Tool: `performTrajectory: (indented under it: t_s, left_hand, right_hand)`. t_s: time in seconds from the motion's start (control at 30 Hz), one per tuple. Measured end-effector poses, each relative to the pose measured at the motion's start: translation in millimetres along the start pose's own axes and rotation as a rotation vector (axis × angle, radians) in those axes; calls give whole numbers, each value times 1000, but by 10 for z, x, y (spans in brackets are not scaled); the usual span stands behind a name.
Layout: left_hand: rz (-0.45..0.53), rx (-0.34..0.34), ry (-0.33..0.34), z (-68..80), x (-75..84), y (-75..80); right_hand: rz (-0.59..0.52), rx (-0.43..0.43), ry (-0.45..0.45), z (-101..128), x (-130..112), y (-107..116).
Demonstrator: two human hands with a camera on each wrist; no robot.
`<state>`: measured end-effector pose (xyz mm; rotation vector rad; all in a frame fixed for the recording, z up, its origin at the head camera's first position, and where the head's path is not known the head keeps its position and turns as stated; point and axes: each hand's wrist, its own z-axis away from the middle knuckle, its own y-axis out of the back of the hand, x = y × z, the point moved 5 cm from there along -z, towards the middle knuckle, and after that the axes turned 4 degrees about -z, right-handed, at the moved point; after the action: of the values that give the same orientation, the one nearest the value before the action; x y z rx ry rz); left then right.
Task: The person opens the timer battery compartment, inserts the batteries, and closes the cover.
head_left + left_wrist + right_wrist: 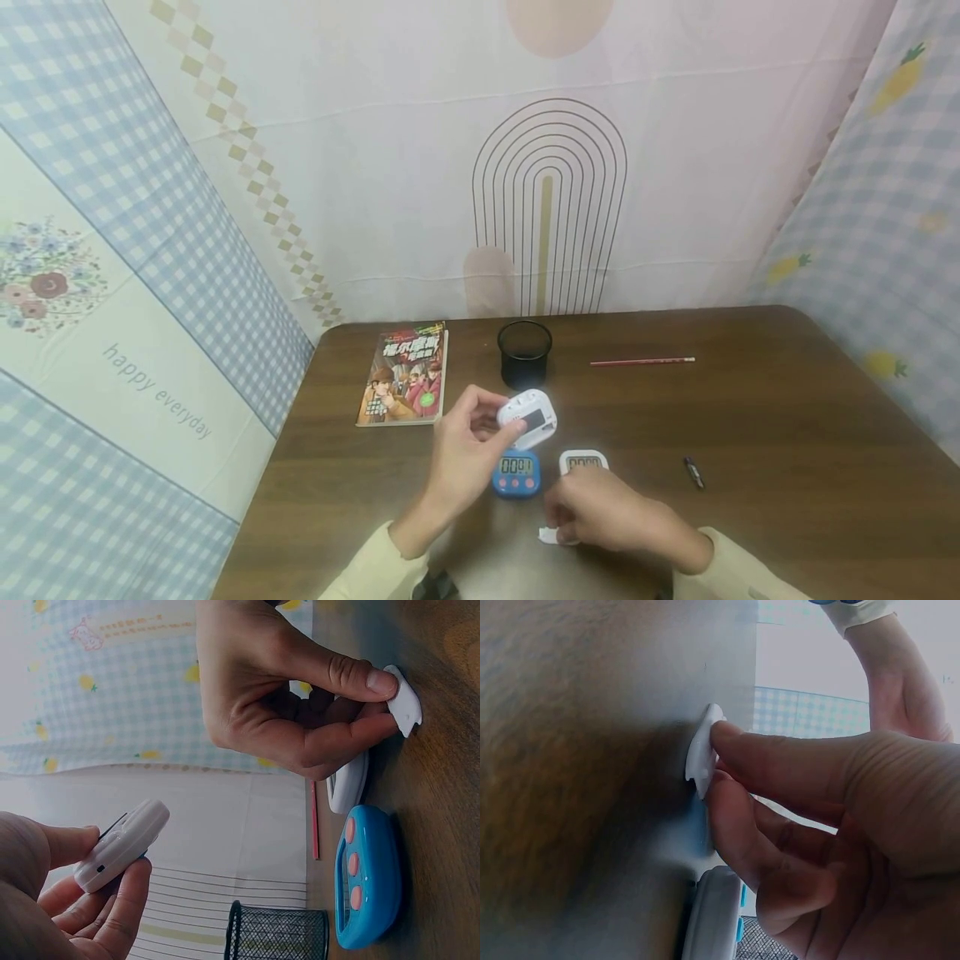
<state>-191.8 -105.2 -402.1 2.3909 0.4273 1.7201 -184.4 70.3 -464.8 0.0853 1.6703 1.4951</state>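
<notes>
My left hand [468, 454] holds a small white timer [528, 417] lifted above the brown table [787, 433]; in the left wrist view its fingers [112, 915] curl round the white timer [124, 844]. My right hand [600, 508] rests low on the table and pinches a small white flat piece [547, 536] between thumb and fingertips [727, 761], the white piece [701, 750] lying against the tabletop. A blue timer [517, 475] lies between the hands, and a second white timer [582, 461] lies just beyond my right hand.
A black mesh pen cup [524, 352] stands behind the timers. A picture book [405, 373] lies at the left, a red pencil [641, 362] toward the back right, and a small black battery-like item [693, 472] at the right. Patterned cloth walls enclose the table.
</notes>
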Motion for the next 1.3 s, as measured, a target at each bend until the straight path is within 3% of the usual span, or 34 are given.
performTrajectory:
  t_s: [0.3,0.8,1.3]
  left_hand:
    - [5,-5,-13,-2,17,-7]
    - [11,-5,4,32,16,-6]
    - [7,-1,-4,20,59,5]
  right_hand:
    - [32,16,14,10,3,4]
    - [45,98,57,97,-70,209]
    - [-36,168,21,232,135,341]
